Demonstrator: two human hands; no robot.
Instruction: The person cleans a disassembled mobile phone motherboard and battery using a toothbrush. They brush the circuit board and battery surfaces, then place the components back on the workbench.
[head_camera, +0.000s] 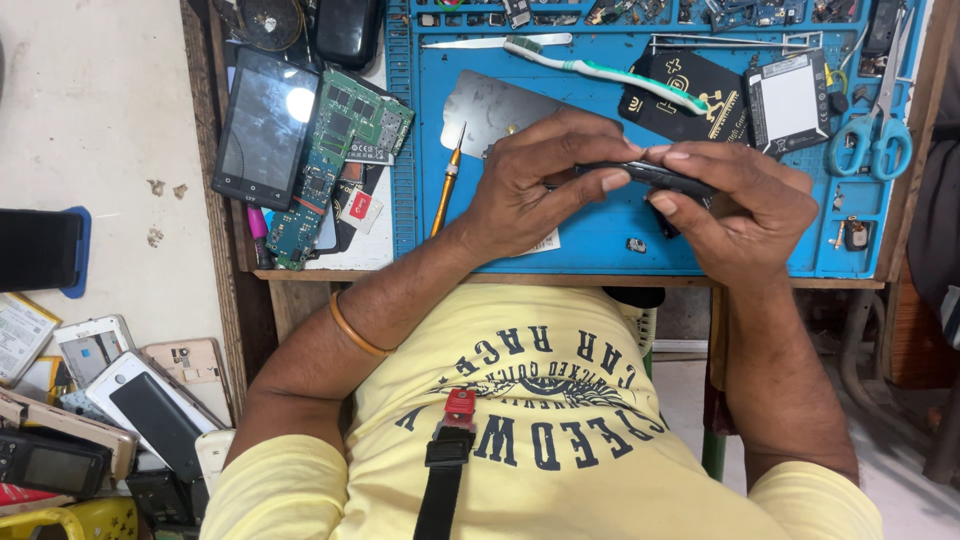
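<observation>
Both my hands hold a thin black phone (648, 176) edge-on above a blue work mat (600, 235). My left hand (535, 180) wraps its left end, thumb and fingers pinching the edge. My right hand (745, 205) grips its right end, fingertips pressed along the top edge. A yellow-handled tool (446, 190) lies on the mat just left of my left hand. A grey metal plate (490, 105) lies behind my left hand.
A green and white toothbrush (600, 68), a black card (700, 95), a battery (790, 100) and blue scissors (872, 140) lie at the mat's far side. A phone screen (265, 128) and green circuit board (335, 160) lie left. Several phones (100, 400) are piled on the floor.
</observation>
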